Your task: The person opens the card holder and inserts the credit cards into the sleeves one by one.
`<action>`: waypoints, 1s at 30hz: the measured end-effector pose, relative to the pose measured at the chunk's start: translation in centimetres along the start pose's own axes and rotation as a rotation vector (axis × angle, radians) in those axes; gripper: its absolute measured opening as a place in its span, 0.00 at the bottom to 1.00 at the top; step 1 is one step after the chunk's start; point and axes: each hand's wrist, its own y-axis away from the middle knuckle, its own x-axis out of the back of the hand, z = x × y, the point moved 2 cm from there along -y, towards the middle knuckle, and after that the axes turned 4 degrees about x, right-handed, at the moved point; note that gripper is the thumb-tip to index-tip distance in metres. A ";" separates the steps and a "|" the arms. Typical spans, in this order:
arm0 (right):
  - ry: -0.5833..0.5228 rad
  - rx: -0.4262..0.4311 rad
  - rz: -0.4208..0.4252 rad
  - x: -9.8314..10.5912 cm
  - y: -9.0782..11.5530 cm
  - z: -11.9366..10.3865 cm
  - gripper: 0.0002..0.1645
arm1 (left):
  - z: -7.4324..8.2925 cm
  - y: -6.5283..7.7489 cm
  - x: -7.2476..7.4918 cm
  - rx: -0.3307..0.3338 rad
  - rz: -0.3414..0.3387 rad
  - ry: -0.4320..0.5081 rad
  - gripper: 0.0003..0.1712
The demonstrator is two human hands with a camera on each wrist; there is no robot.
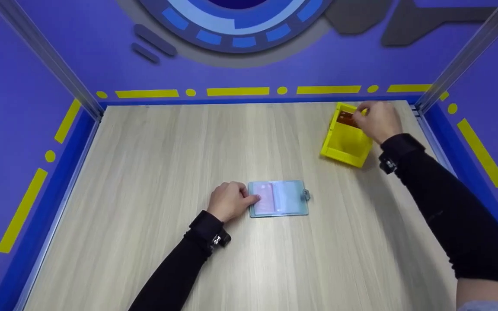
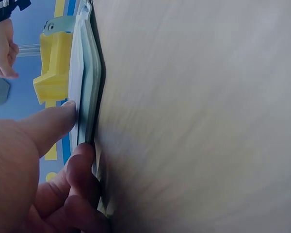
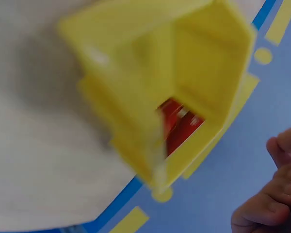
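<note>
A small light-blue card holder lies spread on the table, a snap tab at its right edge. A pink card shows in its left sleeve. My left hand pinches the holder's left edge, thumb on top and fingers at the side and underneath. Over the back right of a yellow bin hovers my right hand, fingers bent. Inside the bin, against its far end, is a reddish-brown card. In the right wrist view nothing shows between the right hand's fingers.
The bin stands near the back right corner of the wood-grain table. Blue walls with yellow markings enclose the back and both sides, with metal posts at the corners.
</note>
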 end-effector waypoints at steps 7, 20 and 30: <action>0.135 0.013 0.054 0.3 -1.3 3.0 0.16 | -0.2 0.1 0.0 -0.011 0.027 -0.009 0.24; 0.216 -0.134 -0.042 -1.9 -3.0 5.9 0.26 | 0.0 0.1 -0.1 -0.011 0.035 -0.004 0.24; 0.296 -0.168 -0.086 -3.0 -4.2 5.7 0.35 | 0.0 0.2 -0.1 0.009 0.034 -0.006 0.25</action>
